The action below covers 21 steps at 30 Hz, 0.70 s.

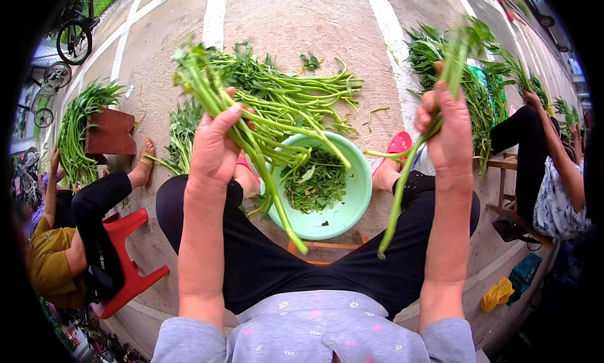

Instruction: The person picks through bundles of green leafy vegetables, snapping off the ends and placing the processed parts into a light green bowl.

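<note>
My left hand [221,138] grips a bundle of green leafy stalks, apparently water spinach [207,86], its cut ends slanting down over the basin. In my right hand [443,122] is a smaller bunch of the same stalks [401,200], blurred at its leafy top. Between my knees stands a pale green plastic basin [356,202] with torn leaves [316,181] inside. On the pavement beyond it lies a heap of long stalks [302,86], partly hidden behind my left hand's bundle.
At the left, a person sits by a red plastic stool [127,249], near a brown box-like seat [111,131] bearing more greens. Another person with greens [476,112] sits at the right. A yellow bag [497,294] and blue crate [524,271] lie lower right. Bicycles [74,42] stand upper left.
</note>
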Motion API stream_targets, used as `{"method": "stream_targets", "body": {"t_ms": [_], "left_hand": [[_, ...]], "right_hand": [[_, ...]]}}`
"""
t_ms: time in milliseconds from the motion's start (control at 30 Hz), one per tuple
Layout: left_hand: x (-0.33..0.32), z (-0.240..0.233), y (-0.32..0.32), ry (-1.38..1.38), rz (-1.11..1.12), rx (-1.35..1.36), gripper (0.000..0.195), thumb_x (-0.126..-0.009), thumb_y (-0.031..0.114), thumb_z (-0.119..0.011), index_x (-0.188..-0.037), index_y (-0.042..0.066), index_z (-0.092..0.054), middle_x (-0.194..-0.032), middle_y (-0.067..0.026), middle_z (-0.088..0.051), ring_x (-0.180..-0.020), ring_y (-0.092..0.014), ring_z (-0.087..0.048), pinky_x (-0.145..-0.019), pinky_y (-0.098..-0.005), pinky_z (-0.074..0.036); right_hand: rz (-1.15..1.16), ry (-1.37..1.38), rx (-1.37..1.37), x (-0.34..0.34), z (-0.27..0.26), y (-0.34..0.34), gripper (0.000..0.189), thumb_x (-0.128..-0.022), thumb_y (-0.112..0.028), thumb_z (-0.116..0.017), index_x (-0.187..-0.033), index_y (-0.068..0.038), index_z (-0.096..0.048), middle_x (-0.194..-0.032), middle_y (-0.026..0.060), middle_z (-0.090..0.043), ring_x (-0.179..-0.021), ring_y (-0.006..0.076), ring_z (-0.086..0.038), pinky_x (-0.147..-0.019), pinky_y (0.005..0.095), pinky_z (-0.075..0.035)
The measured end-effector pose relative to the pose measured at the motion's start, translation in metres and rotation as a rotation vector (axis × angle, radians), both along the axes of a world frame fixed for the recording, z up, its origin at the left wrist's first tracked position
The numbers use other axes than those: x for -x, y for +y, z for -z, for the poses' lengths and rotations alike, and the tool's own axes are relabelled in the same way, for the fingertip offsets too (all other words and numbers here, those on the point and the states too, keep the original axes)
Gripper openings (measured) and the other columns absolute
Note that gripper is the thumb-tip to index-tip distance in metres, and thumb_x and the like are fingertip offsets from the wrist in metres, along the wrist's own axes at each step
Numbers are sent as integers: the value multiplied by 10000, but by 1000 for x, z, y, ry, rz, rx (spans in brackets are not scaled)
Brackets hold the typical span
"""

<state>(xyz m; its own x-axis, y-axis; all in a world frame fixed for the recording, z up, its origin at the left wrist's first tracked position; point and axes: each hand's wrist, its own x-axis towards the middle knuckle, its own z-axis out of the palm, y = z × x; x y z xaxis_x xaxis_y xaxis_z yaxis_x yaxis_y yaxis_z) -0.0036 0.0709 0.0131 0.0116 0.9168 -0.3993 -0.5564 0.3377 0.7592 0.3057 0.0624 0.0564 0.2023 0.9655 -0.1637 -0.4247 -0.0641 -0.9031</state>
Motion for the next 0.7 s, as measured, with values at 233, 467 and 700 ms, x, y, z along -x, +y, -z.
{"method": "stream_targets", "body": {"t_ms": [233, 467, 700], "left_hand": [[-36, -5, -16, 33, 309, 46, 446, -777, 54, -637, -1182, 15, -455, -937, -66, -584, -843, -168, -589, -737, -296, -491], [-51, -1, -23, 47, 434, 13, 388, -780, 56, -634, -1136, 6, -490, -1014, -76, -600, -857, -125, -578, -736, -244, -467], [-37, 3, -16, 136, 326, 54, 319, -794, 40, -597, -1096, 9, -497, -902, -69, -604, -709, -105, -561, -657, -218, -473]], "right_hand": [[-404, -133, 158, 55, 31, -16, 171, -844, -194, -599, -955, -78, -539, -784, -15, -562, -676, 49, -532, -607, 195, -443], [-618, 38, 206, 79, 43, -32, 317, -862, -168, -576, -1149, -60, -496, -873, -8, -571, -716, 44, -518, -596, 184, -414], [-657, 79, 327, 65, 41, -23, 286, -835, -148, -591, -1087, -31, -525, -785, -3, -578, -638, 58, -521, -594, 188, -447]]}}
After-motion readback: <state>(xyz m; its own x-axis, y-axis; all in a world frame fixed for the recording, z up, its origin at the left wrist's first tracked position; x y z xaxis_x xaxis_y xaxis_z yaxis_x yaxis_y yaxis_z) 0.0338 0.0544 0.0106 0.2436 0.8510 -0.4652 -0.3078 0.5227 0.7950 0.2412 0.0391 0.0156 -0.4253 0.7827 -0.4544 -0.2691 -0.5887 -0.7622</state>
